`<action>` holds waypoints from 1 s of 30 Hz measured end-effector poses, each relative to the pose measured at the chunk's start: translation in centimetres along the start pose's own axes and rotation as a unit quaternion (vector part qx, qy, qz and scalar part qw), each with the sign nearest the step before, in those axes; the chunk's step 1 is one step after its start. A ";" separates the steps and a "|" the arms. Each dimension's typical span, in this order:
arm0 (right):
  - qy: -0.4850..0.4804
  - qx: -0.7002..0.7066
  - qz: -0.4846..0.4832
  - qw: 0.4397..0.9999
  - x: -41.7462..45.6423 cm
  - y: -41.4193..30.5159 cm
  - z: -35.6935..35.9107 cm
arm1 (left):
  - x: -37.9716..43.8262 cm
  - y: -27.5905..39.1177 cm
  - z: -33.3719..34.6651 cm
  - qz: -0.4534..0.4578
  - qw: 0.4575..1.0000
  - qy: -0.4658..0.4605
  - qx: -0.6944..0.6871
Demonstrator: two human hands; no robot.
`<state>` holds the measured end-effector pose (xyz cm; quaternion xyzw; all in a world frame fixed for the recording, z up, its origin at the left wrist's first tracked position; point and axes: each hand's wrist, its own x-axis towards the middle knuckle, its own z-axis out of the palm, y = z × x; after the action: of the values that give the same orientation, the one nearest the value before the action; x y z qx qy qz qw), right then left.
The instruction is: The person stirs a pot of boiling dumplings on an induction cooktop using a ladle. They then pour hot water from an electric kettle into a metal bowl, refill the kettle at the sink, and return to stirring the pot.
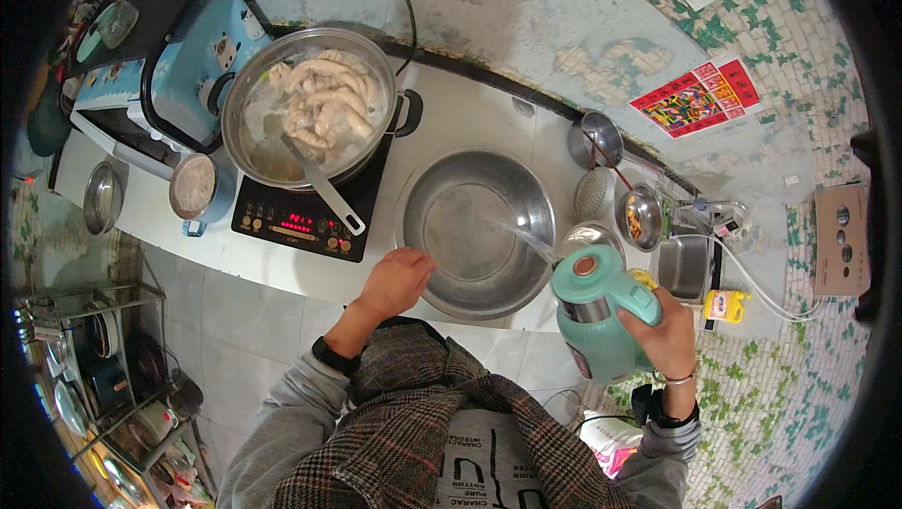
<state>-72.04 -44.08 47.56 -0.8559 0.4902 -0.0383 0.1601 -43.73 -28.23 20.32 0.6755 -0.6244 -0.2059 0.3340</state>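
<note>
My right hand grips the handle of a mint-green electric kettle, which is tilted to the left. From its spout a stream of water falls into a wide stainless steel basin on the counter. Clear water seems to cover the basin's bottom. At the basin's left front rim rests my left hand, fingers bent; whether they grip the rim I cannot tell. Left of the basin, a large pot holds pale meat pieces in steaming liquid, with a spatula leaning out over its edge.
The pot stands on a lit induction cooker. Left of it are a blue pan, a metal bowl and a blue appliance. On the right are a bowl with chopsticks, a perforated ladle, a sink and a yellow bottle.
</note>
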 end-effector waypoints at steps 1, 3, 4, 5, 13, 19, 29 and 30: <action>0.002 0.008 0.014 1.000 -0.3 0.2 0.1 | 0.0 0.1 -0.2 0.001 1.000 -0.004 0.002; 0.006 0.024 0.043 0.999 -1.2 1.0 0.5 | 0.0 0.4 -0.4 -0.001 1.000 -0.012 0.000; 0.010 0.031 0.051 0.998 -1.6 1.3 0.7 | -0.1 0.5 -0.6 -0.004 1.000 -0.016 -0.002; 0.013 0.038 0.060 0.997 -2.1 1.6 0.8 | -0.2 0.6 -0.7 -0.007 1.000 -0.020 -0.005; 0.125 0.368 0.209 0.897 -7.7 6.1 5.5 | -1.5 1.3 -0.5 0.027 0.999 -0.026 0.022; 0.226 0.482 0.220 0.817 -11.3 3.8 7.7 | -1.6 1.3 -1.1 0.037 0.995 -0.089 0.017; 0.163 0.324 0.228 0.904 -13.2 0.3 4.6 | 6.9 -4.1 5.3 -0.056 0.967 -0.194 0.153; 0.146 0.320 0.239 0.905 -13.3 0.1 4.3 | 7.6 -5.1 6.7 -0.073 0.970 -0.172 0.156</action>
<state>-78.05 -31.81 44.72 -0.6008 0.6594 -0.2780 0.3563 -43.73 -36.96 13.12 0.7171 -0.6461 -0.2430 0.0962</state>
